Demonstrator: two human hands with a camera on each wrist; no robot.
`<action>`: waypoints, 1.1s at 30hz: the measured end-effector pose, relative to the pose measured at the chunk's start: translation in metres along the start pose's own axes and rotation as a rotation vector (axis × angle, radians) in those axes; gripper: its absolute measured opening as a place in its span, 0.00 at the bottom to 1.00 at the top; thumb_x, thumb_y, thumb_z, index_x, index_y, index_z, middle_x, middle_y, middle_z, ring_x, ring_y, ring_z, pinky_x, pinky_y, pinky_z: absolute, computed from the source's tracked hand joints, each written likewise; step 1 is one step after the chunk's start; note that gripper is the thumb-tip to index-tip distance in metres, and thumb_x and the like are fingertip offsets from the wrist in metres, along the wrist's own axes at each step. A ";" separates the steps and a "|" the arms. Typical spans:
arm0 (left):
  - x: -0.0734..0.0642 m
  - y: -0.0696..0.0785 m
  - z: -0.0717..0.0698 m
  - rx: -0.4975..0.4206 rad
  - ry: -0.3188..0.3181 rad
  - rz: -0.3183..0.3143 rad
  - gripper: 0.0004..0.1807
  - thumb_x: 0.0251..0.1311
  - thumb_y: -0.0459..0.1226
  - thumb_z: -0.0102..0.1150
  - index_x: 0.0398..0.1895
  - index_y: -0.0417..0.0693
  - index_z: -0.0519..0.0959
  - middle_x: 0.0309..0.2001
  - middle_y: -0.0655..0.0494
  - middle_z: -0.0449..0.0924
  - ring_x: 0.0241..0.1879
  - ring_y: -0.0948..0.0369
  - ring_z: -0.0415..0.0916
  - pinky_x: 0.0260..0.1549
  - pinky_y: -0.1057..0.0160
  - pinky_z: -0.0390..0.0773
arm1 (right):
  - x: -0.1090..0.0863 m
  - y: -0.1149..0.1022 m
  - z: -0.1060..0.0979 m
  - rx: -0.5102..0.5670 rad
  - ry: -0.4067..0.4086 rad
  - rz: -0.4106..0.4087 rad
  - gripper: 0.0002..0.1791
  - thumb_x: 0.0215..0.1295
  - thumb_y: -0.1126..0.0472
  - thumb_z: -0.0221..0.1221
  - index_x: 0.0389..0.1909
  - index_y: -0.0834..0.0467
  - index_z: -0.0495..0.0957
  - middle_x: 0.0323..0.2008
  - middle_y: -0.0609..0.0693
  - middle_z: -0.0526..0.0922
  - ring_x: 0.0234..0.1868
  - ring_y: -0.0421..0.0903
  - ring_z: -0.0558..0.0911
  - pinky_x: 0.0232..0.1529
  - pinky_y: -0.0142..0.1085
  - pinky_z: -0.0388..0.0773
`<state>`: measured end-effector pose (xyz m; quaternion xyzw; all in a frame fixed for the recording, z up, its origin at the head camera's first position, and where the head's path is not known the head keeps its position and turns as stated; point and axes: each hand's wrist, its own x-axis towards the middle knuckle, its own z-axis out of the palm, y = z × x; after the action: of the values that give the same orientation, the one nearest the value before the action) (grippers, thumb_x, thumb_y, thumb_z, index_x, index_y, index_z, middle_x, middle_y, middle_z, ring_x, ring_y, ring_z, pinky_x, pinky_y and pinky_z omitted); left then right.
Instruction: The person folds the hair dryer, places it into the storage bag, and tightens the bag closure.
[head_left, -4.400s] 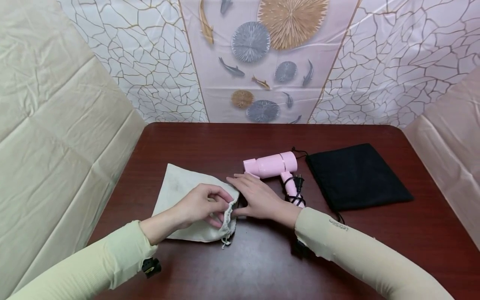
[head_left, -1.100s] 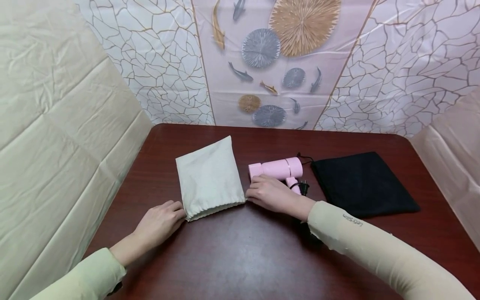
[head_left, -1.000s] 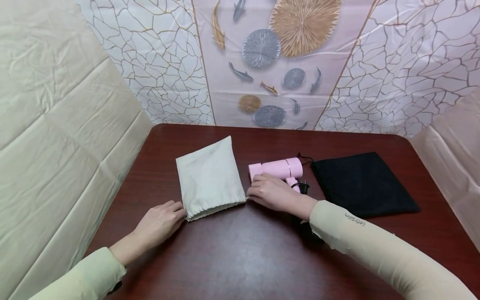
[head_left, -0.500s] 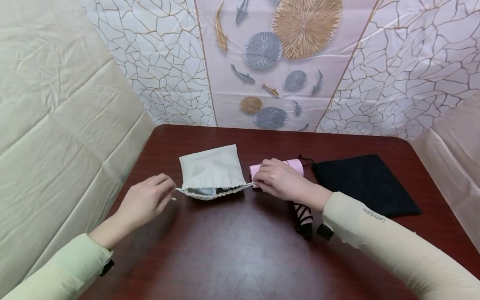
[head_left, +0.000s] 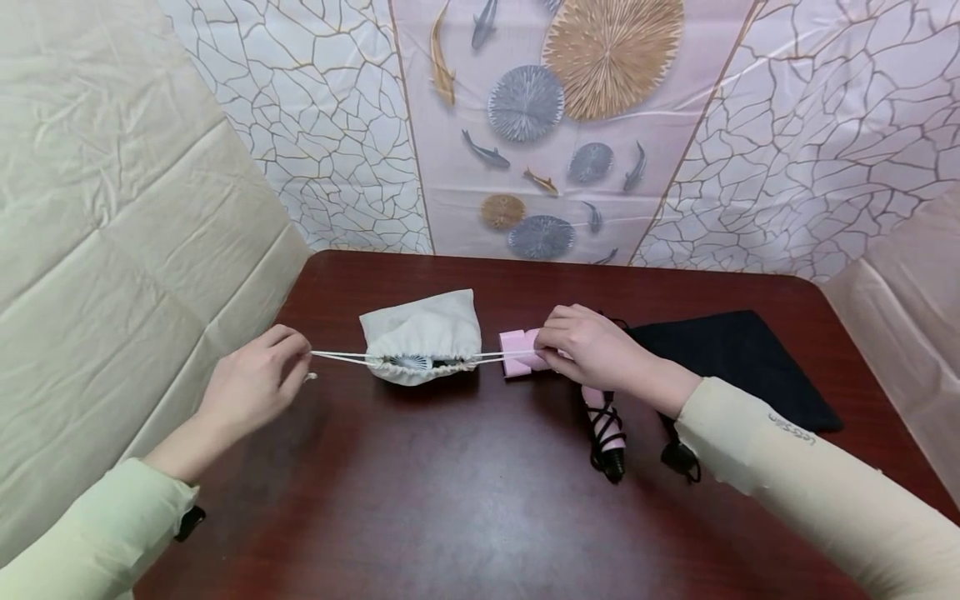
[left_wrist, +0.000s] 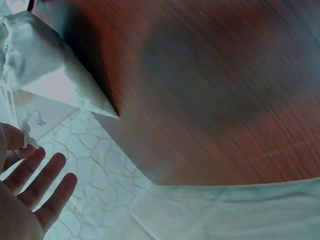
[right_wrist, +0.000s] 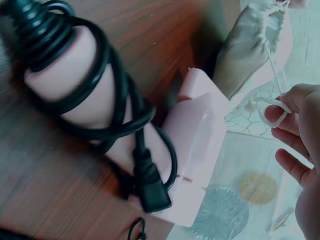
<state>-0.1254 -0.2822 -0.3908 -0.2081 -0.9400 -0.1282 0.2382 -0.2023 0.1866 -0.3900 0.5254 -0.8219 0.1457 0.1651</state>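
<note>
Bag point(head_left: 426, 329) has gathered narrower, left hand point(head_left: 251, 377) at its 9 o'clock and right hand point(head_left: 603, 350) at 3 pinching longer-drawn cords point(head_left: 341, 356), so cinching looks partway.

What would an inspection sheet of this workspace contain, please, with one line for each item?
Surface: dark reddish-brown table, shiny.
Job's things: white bag, mouth gathered but partly open, with something pale inside; white strings stretched out at both sides.
Clutter: pink hair dryer and black bag, right of the white bag.
Hands: left hand and right hand each pinch the strings.
Cables: black cord wound round the dryer's handle.
Surroundings: patterned sheet behind; creased pale sheet on the left.
</note>
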 end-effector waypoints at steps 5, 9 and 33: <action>-0.004 -0.018 -0.002 0.043 -0.032 -0.104 0.05 0.60 0.30 0.61 0.32 0.50 0.80 0.43 0.52 0.84 0.30 0.46 0.83 0.18 0.41 0.77 | -0.015 0.002 -0.001 0.014 -0.052 0.052 0.07 0.64 0.69 0.67 0.31 0.55 0.81 0.30 0.44 0.83 0.39 0.48 0.78 0.41 0.44 0.77; -0.006 -0.032 -0.004 0.078 -0.054 -0.182 0.02 0.58 0.32 0.60 0.30 0.48 0.79 0.40 0.48 0.82 0.25 0.40 0.80 0.18 0.37 0.75 | -0.030 0.006 -0.001 0.027 -0.056 0.055 0.10 0.61 0.71 0.65 0.28 0.53 0.78 0.27 0.43 0.80 0.35 0.45 0.76 0.41 0.44 0.77; 0.017 -0.006 0.034 -0.050 -0.109 -0.182 0.03 0.69 0.32 0.61 0.36 0.48 0.78 0.29 0.54 0.79 0.25 0.53 0.75 0.21 0.47 0.75 | -0.013 -0.011 0.021 0.093 -0.053 0.050 0.03 0.66 0.66 0.69 0.35 0.56 0.85 0.31 0.44 0.84 0.36 0.45 0.80 0.43 0.43 0.81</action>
<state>-0.1552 -0.2699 -0.4118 -0.1343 -0.9630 -0.1613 0.1689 -0.1899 0.1842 -0.4132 0.5155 -0.8311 0.1738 0.1152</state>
